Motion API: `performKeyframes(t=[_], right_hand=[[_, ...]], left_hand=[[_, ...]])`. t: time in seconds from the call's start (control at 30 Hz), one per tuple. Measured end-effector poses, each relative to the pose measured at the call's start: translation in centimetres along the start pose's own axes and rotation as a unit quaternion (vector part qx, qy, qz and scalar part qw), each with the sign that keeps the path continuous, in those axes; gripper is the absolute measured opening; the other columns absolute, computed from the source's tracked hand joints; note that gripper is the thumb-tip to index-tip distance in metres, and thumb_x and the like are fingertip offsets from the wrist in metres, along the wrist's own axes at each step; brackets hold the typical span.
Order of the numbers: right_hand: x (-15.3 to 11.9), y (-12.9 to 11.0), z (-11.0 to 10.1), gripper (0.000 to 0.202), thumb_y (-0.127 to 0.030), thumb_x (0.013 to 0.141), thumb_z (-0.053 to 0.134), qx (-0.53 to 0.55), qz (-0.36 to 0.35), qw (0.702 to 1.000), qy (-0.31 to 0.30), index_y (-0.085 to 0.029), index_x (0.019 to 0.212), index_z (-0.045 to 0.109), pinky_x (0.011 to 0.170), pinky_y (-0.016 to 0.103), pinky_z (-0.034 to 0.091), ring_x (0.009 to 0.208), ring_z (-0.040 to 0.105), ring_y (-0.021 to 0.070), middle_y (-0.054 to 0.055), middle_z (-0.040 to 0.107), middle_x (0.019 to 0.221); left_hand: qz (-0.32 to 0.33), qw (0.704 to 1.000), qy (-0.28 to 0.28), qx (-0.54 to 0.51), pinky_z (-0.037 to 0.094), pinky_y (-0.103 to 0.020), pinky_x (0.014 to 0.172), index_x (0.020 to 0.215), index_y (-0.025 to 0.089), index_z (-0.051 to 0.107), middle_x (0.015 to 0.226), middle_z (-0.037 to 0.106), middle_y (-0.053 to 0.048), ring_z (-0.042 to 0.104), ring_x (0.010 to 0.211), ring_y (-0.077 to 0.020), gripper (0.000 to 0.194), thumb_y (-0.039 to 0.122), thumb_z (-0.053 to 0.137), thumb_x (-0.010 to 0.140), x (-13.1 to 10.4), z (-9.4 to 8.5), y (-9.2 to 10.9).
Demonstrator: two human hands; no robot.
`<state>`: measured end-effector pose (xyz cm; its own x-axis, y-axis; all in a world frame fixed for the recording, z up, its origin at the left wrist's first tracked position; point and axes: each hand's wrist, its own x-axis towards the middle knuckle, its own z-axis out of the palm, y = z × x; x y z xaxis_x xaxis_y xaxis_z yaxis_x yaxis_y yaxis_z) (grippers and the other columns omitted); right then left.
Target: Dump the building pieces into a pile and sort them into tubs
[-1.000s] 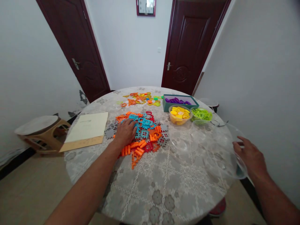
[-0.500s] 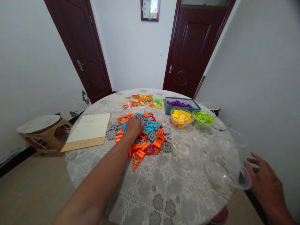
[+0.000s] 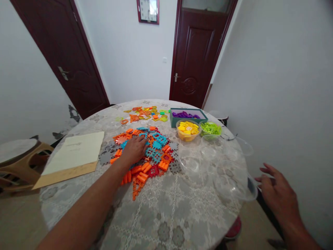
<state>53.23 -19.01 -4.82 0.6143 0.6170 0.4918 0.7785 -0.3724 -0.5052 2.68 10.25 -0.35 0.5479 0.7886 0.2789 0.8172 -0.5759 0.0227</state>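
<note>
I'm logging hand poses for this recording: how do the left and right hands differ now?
The left hand is on the pile of mixed pieces; the right hand is past the right edge of the table, beside a clear container. The left hand's fingertips are partly hidden, while the right hand's fingers show, loosely bent, holding nothing visible. Both hands are bare.

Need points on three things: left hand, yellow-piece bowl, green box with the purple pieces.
left hand (image 3: 135,150): head view, back of the hand
yellow-piece bowl (image 3: 187,138): head view, near wall
green box (image 3: 173,122): head view, front wall
</note>
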Motion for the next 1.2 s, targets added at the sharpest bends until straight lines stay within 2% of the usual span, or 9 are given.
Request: performKeyframes(t=[0.17, 0.33, 0.43, 0.5, 0.6, 0.73, 0.83, 0.97, 1.2], right_hand=[[1.0, -3.3, -1.0, 0.051, -0.040, 0.092, 0.051, 0.044, 0.016, 0.999, 0.008, -0.024, 0.139, 0.063, 0.083, 0.043, 0.057, 0.084, 0.075, 0.0263, 0.009, 0.076, 0.112], [3.7, -8.6, -1.9, 0.035, -0.037, 0.095, 0.052, 0.062, -0.138, 0.988, 0.029, -0.021, 0.118, 0.072, 0.084, 0.038, 0.056, 0.085, 0.071, 0.0222, 0.012, 0.072, 0.117], [5.7, -12.4, -1.5, 0.029, -0.035, 0.097, 0.052, 0.079, -0.236, 0.969, -0.007, -0.022, 0.111, 0.073, 0.085, 0.037, 0.056, 0.091, 0.070, 0.0227, 0.011, 0.073, 0.114], [7.1, -15.0, -0.3, 0.027, -0.033, 0.099, 0.052, 0.071, -0.295, 0.951, -0.064, -0.022, 0.109, 0.074, 0.090, 0.038, 0.055, 0.096, 0.070, 0.0242, 0.010, 0.075, 0.109], [9.2, -18.7, 3.0, 0.029, -0.029, 0.100, 0.051, 0.020, -0.353, 0.924, -0.145, -0.018, 0.113, 0.075, 0.100, 0.040, 0.052, 0.107, 0.068, 0.0262, 0.012, 0.075, 0.112], [11.4, -22.2, 8.3, 0.035, -0.025, 0.100, 0.053, -0.111, -0.343, 0.908, -0.215, -0.015, 0.126, 0.074, 0.107, 0.039, 0.048, 0.119, 0.066, 0.0277, 0.016, 0.073, 0.125], [12.2, -23.4, 11.2, 0.037, -0.027, 0.097, 0.058, -0.197, -0.323, 0.890, -0.254, -0.018, 0.128, 0.075, 0.105, 0.039, 0.048, 0.120, 0.065, 0.0293, 0.017, 0.072, 0.126], [12.7, -23.9, 13.1, 0.035, -0.030, 0.097, 0.057, -0.261, -0.326, 0.866, -0.273, -0.019, 0.123, 0.078, 0.099, 0.040, 0.050, 0.116, 0.068, 0.0308, 0.019, 0.072, 0.120], [12.8, -23.9, 14.0, 0.039, -0.035, 0.102, 0.046, -0.308, -0.283, 0.857, -0.302, -0.018, 0.110, 0.080, 0.084, 0.038, 0.055, 0.103, 0.074, 0.0304, 0.019, 0.076, 0.112]], left_hand=[[-0.041, 0.998, 0.001, 0.053, 0.050, -0.048, 0.107, 0.130, 0.022, 0.067, 0.137, 0.069, -0.014, 0.065, 0.125, -0.0316, 0.044, 0.018, 0.039, 0.097, -3.1, -1.0, -2.0], [-0.103, 0.991, 0.003, 0.089, 0.054, -0.045, 0.097, 0.121, 0.016, 0.068, 0.120, 0.073, -0.017, 0.070, 0.109, -0.0328, 0.040, 0.017, 0.041, 0.091, -5.0, -2.2, -2.8], [-0.118, 0.989, 0.008, 0.086, 0.055, -0.046, 0.093, 0.115, 0.015, 0.069, 0.114, 0.074, -0.017, 0.070, 0.104, -0.0341, 0.037, 0.020, 0.042, 0.090, -5.9, -2.9, -2.5], [-0.109, 0.991, 0.017, 0.071, 0.054, -0.046, 0.093, 0.111, 0.015, 0.070, 0.111, 0.073, -0.017, 0.070, 0.105, -0.0340, 0.035, 0.024, 0.042, 0.093, -6.4, -3.1, -1.9], [-0.082, 0.996, 0.033, 0.031, 0.054, -0.044, 0.095, 0.109, 0.017, 0.069, 0.110, 0.074, -0.015, 0.070, 0.105, -0.0318, 0.033, 0.032, 0.042, 0.098, -7.5, -2.9, -0.9], [-0.063, 0.995, 0.070, -0.028, 0.053, -0.046, 0.096, 0.115, 0.019, 0.067, 0.113, 0.074, -0.012, 0.069, 0.105, -0.0299, 0.029, 0.032, 0.045, 0.101, -9.3, -2.5, -0.1], [-0.057, 0.991, 0.102, -0.067, 0.054, -0.046, 0.098, 0.117, 0.020, 0.065, 0.114, 0.074, -0.012, 0.068, 0.106, -0.0283, 0.026, 0.030, 0.048, 0.101, -10.7, -2.0, 0.0], [-0.061, 0.984, 0.153, -0.072, 0.049, -0.050, 0.108, 0.125, 0.021, 0.065, 0.129, 0.069, -0.014, 0.062, 0.122, -0.0308, 0.030, 0.033, 0.058, 0.097, -12.0, -1.1, 0.2], [-0.065, 0.993, 0.081, -0.051, 0.035, -0.065, 0.119, 0.147, 0.030, 0.057, 0.159, 0.050, -0.013, 0.041, 0.148, -0.0406, 0.073, 0.062, 0.074, 0.084, -12.8, -0.2, 1.5]])
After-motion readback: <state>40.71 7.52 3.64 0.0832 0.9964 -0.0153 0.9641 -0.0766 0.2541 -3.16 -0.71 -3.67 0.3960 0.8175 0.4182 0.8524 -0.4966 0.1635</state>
